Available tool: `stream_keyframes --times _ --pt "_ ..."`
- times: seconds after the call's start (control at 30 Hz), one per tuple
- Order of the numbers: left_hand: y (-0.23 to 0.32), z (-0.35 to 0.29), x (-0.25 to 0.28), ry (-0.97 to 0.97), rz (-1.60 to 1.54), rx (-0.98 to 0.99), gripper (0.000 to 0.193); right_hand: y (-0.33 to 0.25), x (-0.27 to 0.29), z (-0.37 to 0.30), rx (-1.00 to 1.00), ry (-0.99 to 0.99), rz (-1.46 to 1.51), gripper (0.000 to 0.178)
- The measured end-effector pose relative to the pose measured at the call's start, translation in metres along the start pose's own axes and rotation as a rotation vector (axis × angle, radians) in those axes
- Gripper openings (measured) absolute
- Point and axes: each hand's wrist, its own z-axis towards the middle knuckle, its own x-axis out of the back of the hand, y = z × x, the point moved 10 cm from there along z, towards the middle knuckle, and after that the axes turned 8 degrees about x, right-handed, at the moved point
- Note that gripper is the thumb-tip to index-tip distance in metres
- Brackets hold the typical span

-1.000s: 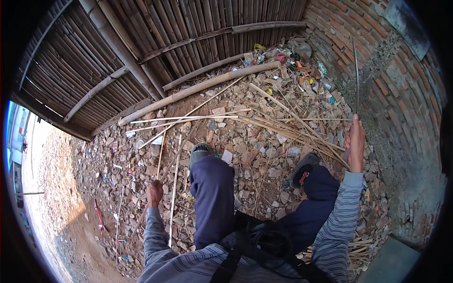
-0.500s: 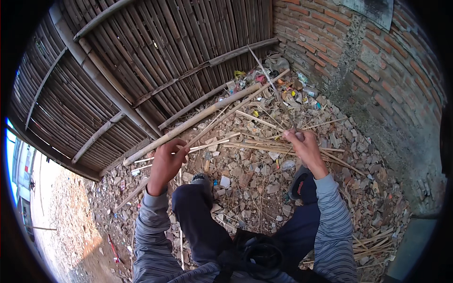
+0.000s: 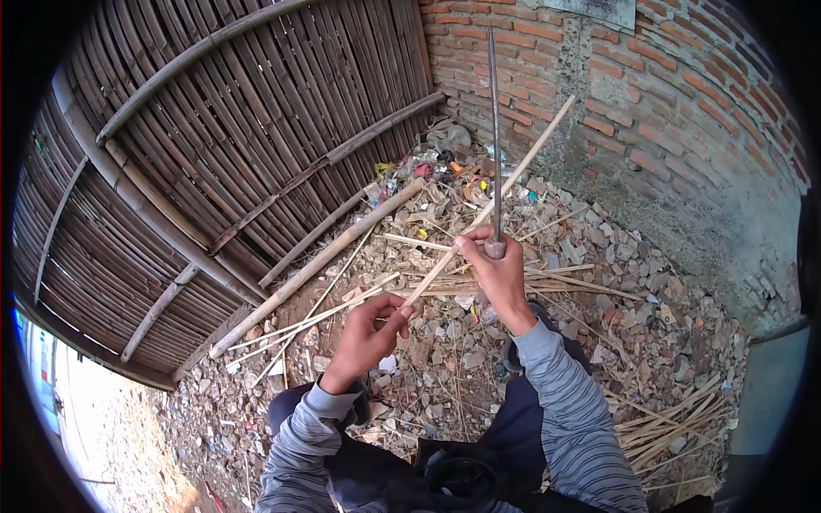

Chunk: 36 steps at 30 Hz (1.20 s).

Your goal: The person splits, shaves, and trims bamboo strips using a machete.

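Observation:
My left hand [image 3: 368, 338] grips a long pale bamboo strip [image 3: 534, 154] near its lower end, thumb and fingers closed round it. The strip slants up and away to the right, its far end in front of the brick wall. My right hand [image 3: 503, 280] is wrapped round the handle of a long, narrow-bladed knife [image 3: 495, 128], whose blade points upward, almost edge-on. The right thumb and fingertips also touch the middle of the strip. The knife and the strip cross just above that hand. Most of the handle is hidden in my palm.
Cut bamboo strips [image 3: 547, 282] lie on the rubble ground ahead, and another pile [image 3: 671, 432] lies at the lower right. A thick bamboo pole [image 3: 321, 263] rests along the slatted bamboo wall [image 3: 282, 103]. A brick wall [image 3: 658, 128] curves round the right side. Litter [image 3: 449, 162] gathers in the corner.
My left hand has moved right and slightly down, bringing the strip's near end toward the middle. My right hand has moved left to meet the strip, and the knife blade has swung upright.

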Motion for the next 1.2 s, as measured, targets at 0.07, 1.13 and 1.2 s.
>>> stream_keyframes --times 0.07,1.13,1.2 --pt "0.006 0.002 -0.002 0.007 -0.015 -0.004 0.02 0.004 0.016 0.005 0.005 0.053 -0.037 0.022" --pt "-0.014 0.028 -0.02 0.202 0.012 -0.302 0.014 -0.005 0.012 0.006 -0.127 -0.152 0.27 0.017" --pt "-0.021 0.033 -0.012 0.234 -0.091 -0.314 0.015 -0.01 0.007 0.004 -0.117 -0.203 0.356 0.015"
